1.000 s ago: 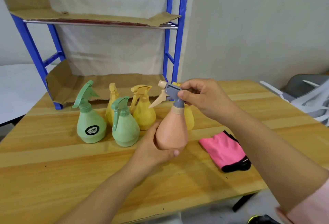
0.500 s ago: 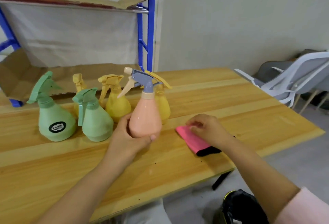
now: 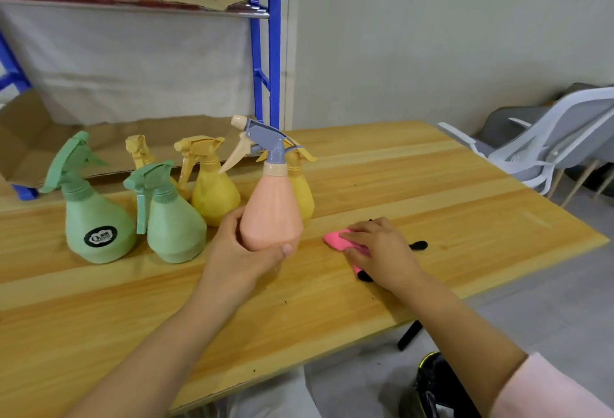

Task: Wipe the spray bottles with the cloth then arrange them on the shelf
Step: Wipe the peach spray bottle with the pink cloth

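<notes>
Person's left hand point(image 3: 242, 251) grips peach spray bottle point(image 3: 270, 208) at base — right hand point(image 3: 382, 248) curls over pink cloth point(image 3: 336, 240) on wooden table point(image 3: 432, 185).

Left grip point(image 3: 247, 251) curled, thumb in front; right grip point(image 3: 382, 248) palm-down, fingers point(image 3: 365, 228) bent.

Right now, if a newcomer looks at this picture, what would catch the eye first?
The peach bottle stands out first, gripped near its base by the left hand at the middle of the table. Just right of it, the right hand rests on a pink cloth. To the left stand green bottles and yellow bottles, before a blue shelf.
</notes>
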Demonstrator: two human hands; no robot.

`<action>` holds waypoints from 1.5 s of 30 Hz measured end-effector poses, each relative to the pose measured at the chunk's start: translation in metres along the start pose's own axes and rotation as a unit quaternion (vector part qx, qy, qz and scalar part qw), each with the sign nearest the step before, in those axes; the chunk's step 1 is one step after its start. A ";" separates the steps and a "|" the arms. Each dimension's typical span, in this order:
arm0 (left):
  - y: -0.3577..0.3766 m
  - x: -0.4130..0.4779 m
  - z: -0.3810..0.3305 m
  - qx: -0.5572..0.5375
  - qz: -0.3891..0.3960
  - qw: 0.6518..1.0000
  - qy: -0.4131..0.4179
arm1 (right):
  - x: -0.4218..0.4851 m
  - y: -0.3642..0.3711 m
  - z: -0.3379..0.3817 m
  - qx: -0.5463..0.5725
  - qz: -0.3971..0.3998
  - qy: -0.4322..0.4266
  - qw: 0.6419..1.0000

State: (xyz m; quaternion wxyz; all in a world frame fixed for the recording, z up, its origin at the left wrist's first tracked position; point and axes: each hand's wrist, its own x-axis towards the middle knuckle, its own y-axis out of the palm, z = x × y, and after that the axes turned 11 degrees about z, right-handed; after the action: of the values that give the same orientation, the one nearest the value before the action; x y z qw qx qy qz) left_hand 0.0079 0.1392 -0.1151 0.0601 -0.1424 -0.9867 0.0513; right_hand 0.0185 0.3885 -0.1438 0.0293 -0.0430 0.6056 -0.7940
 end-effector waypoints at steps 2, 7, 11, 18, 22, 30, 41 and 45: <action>-0.001 0.000 -0.002 -0.004 -0.003 1.000 -0.004 | 0.003 0.003 0.005 0.019 -0.035 -0.016 0.999; -0.007 -0.001 -0.008 -0.032 0.007 0.999 -0.002 | 0.006 -0.013 0.040 0.145 -0.191 -0.072 0.968; -0.009 -0.004 -0.012 -0.064 0.018 0.998 -0.004 | 0.012 -0.039 0.094 0.256 -0.315 -0.156 0.900; -0.014 -0.005 -0.016 -0.114 0.053 0.992 0.029 | 0.030 -0.036 0.127 0.211 -0.302 -0.225 0.902; -0.020 -0.005 -0.013 -0.166 0.067 0.983 0.032 | 0.032 -0.035 0.131 0.208 -0.278 -0.226 0.910; -0.018 0.000 -0.014 -0.240 0.086 0.963 0.083 | 0.016 -0.019 0.140 0.199 -0.306 -0.226 0.903; -0.032 0.010 -0.025 -0.346 0.081 0.933 0.050 | 0.014 -0.004 0.145 0.125 -0.348 -0.279 0.886; -0.032 0.009 -0.023 -0.308 0.083 0.945 0.071 | 0.024 -0.026 0.148 0.160 -0.326 -0.256 0.896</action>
State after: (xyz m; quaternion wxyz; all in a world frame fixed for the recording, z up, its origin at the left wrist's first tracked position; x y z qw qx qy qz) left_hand -0.0066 0.1138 -0.0873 0.0786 -0.2383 -0.9323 -0.2603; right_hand 0.0104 0.2513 -0.0790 -0.0703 -0.4347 0.3942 -0.8066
